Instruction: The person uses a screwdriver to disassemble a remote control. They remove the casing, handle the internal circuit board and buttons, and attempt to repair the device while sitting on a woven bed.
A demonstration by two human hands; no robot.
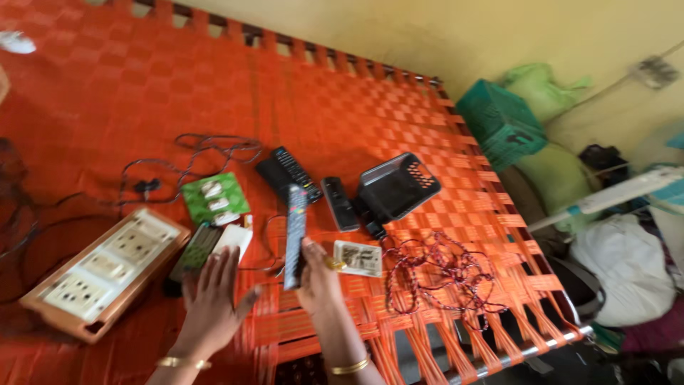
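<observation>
Fingers of the right hand (318,274) clasp a grey remote (294,235) upright at six o'clock on the woven cot (399,107). The left hand (212,299) hovers spread wide over a white box (234,241). That loose, low grip could let the remote tip onto the black remote (296,172) beyond.

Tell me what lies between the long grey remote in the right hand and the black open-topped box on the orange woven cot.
In the head view, one small black remote lies flat between the long grey remote and the black open-topped box, apart from the right hand.
</observation>
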